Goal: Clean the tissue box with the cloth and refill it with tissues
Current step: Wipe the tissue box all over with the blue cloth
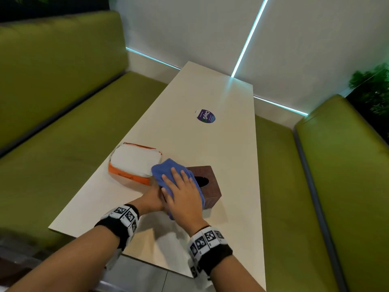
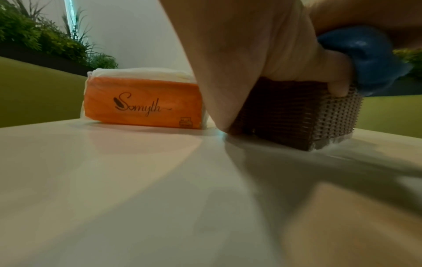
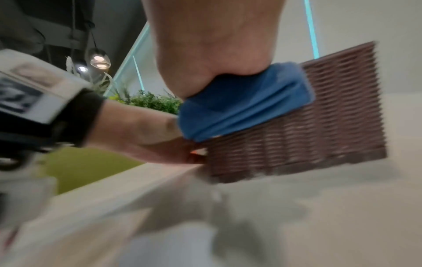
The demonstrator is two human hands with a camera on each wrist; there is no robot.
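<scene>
A brown woven tissue box [image 1: 211, 186] stands on the cream table [image 1: 210, 91] near its front. A blue cloth [image 1: 164, 168] is draped over the box's top and near-left corner. My right hand [image 1: 181, 186] lies flat on the cloth with straight fingers, pressing it onto the box. My left hand [image 1: 152, 198] grips the box's near-left side. In the left wrist view its thumb [image 2: 338, 86] sits on the box's [image 2: 285, 117] upper edge beside the cloth [image 2: 370, 54]. The right wrist view shows the cloth [image 3: 239, 104] under my palm, hanging over the box [image 3: 319, 117].
An orange pack of white tissues [image 1: 134, 163] lies just left of the box, close to the cloth. A purple round sticker [image 1: 206, 116] marks the table's middle. Green benches [image 1: 63, 102] [image 1: 336, 186] flank the table, and a white wall closes its far end.
</scene>
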